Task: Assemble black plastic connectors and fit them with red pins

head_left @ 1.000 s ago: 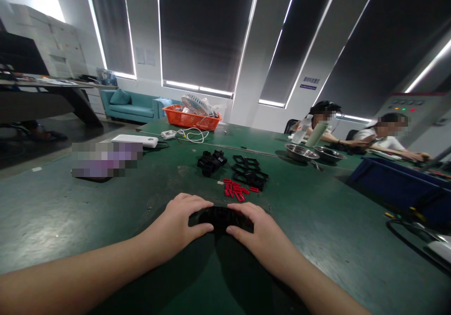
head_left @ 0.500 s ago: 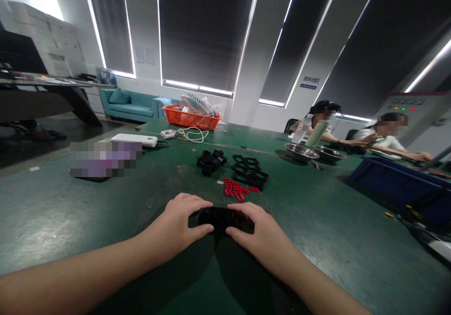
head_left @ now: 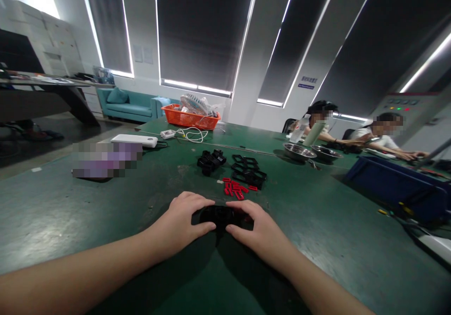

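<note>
A green table (head_left: pixel 327 226) carries red pieces (head_left: pixel 233 188), black frames (head_left: pixel 254 179), an orange basket (head_left: pixel 190 119).

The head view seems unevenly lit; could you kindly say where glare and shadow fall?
Head view: pale glare on the table at left, dark shadow below the hands; also in the head view, the black object between them is too dark for detail.

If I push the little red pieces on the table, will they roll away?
The red pieces would probably slide rather than roll, since they look flat-sided and angular. They're likely light, being small and thin. Pushing one might nudge others, because most lie bunched together.
</note>
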`<control>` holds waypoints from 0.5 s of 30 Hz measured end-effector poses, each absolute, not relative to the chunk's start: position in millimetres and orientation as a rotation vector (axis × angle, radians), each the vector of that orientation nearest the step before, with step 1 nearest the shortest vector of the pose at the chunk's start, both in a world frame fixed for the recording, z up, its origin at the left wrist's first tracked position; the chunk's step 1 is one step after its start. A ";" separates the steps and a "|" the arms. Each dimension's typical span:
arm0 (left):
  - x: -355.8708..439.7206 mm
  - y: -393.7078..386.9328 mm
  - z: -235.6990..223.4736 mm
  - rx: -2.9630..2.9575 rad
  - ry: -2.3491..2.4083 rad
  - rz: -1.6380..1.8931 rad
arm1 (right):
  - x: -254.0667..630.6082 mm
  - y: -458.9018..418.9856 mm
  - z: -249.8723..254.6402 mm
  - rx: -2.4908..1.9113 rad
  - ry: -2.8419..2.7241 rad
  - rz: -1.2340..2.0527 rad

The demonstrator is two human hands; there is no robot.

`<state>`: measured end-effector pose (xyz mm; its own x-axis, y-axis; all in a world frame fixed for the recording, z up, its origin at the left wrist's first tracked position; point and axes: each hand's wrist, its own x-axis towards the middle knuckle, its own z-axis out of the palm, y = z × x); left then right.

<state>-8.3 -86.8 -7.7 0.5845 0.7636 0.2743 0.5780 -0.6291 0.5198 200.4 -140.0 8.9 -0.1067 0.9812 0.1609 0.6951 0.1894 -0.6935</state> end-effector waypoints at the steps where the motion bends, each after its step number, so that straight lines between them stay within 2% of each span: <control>1: -8.2 -87.1 -7.0 2.443 1.086 0.680 | 199.8 -140.4 8.3 -1.565 -1.867 0.602; 15: -8.0 -89.2 -2.7 2.446 1.112 0.625 | 198.9 -141.9 7.2 -1.503 -1.876 0.589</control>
